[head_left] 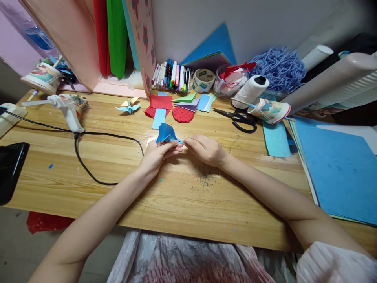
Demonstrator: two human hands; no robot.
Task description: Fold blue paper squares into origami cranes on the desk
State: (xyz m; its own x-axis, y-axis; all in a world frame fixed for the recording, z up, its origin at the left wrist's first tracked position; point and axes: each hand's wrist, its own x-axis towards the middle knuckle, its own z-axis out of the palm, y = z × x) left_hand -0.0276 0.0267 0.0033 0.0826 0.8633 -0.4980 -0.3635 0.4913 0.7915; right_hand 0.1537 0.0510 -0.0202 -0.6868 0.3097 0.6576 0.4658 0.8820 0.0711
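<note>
A small piece of folded blue paper (pixel 165 133) is held just above the wooden table by both hands. My left hand (pixel 159 153) pinches its lower part between thumb and fingers. The fingertips of my right hand (pixel 206 149) close on a narrow tip at the paper's right end. The paper's underside is hidden by my fingers. Beyond the hands lie red paper strips (pixel 160 101), a light blue strip (pixel 159 118) and a red round piece (pixel 183 115). Two small folded paper cranes (pixel 129 106), one yellowish and one blue, sit to the left.
A white glue gun (pixel 68 114) stands at left, its black cord (pixel 88 171) looping toward my left hand. Black scissors (pixel 238 119) lie at back right, near a thread spool (pixel 251 91) and a tipped paper cup (pixel 272 111). Blue sheets (pixel 338 169) cover the right side.
</note>
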